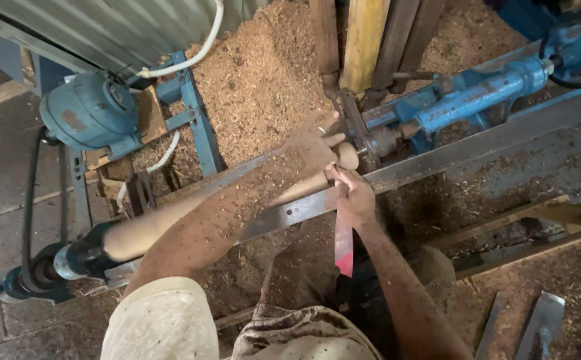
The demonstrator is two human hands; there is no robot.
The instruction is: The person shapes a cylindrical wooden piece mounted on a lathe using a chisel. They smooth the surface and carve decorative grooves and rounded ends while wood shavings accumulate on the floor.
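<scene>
sawdust-strewn lathe bed [477, 143], dusty left hand [314, 143] on round wood spindle [170, 223]

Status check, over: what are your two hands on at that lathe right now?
Left hand resting over the wood spindle near the tailstock. Right hand gripping a red-handled chisel, tip at the wood. Sawdust heaped behind; nothing blocking.

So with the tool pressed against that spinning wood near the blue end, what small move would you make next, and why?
Probably slide the red-handled tool slightly along the steel rest bar. The right hand holds it at the right end of the long wooden piece, near the blue tailstock, while the left hand lies over that same end. The rest of the wood stretches away to the left.
</scene>
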